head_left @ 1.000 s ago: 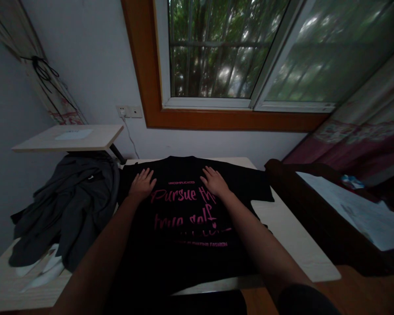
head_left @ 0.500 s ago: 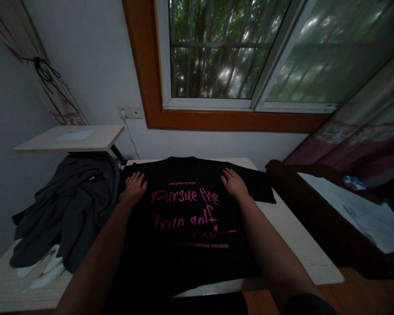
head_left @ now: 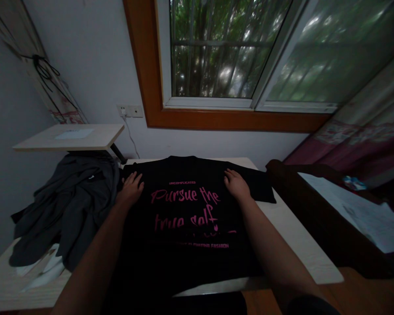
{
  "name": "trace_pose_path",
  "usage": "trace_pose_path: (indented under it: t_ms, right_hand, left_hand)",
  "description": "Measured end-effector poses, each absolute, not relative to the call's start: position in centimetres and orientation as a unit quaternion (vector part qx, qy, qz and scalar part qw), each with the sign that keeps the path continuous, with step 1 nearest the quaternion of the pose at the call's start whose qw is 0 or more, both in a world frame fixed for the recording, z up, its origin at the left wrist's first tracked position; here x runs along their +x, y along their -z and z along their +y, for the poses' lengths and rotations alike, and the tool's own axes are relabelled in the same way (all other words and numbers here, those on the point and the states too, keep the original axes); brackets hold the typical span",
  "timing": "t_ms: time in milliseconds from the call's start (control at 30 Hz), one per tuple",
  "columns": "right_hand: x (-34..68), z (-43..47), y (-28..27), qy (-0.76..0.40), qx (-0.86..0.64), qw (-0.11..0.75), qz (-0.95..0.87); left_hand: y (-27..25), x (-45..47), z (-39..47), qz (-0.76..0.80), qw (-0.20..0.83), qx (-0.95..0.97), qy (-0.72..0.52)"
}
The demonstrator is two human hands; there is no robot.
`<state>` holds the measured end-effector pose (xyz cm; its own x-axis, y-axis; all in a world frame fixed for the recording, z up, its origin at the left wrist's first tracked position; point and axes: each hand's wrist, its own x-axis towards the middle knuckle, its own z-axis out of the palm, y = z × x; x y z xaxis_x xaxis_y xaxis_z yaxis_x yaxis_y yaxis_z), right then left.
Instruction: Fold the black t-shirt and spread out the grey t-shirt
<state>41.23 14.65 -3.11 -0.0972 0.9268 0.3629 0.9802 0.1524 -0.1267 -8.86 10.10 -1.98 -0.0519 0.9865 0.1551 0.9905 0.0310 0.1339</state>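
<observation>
A black T-shirt (head_left: 184, 258) with pink lettering lies spread across the table, its collar toward the wall. My left hand (head_left: 131, 188) rests on the shirt's upper left, near the shoulder, fingers apart and lying on the cloth. On the upper right of the shirt, beside the sleeve, lies my right hand (head_left: 237, 184), its fingers stretched out and slightly bent. Neither hand pinches the fabric. Folds run through the lower lines of print and hide some letters. The shirt's lower left is dark and partly behind my left forearm.
To the left, a dark grey garment (head_left: 79, 197) lies heaped under a small raised shelf (head_left: 101, 136). The pale table (head_left: 302, 236) borders a dark brown piece of furniture (head_left: 331, 218) with a whitish sheet (head_left: 354, 210) on it. A window (head_left: 216, 57) is behind.
My left hand has slid slightly left on the shirt, and my right hand slightly right. The right fingers are a little more bent. The shirt has hardly moved.
</observation>
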Motion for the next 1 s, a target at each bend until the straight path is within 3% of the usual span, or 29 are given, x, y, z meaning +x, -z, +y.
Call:
trace_pose_path:
  t_ms: [633,1000]
  right_hand:
    - [41.3,13.5,2.8,0.085,-0.652,0.187,-0.73]
    - [39.3,13.8,2.2,0.116,-0.616,0.154,-0.764]
  left_hand:
    - [3.2,-11.1,9.3,-0.688,0.052,-0.718,0.091]
    - [0.3,-8.0,9.8,-0.679,0.075,-0.731,-0.007]
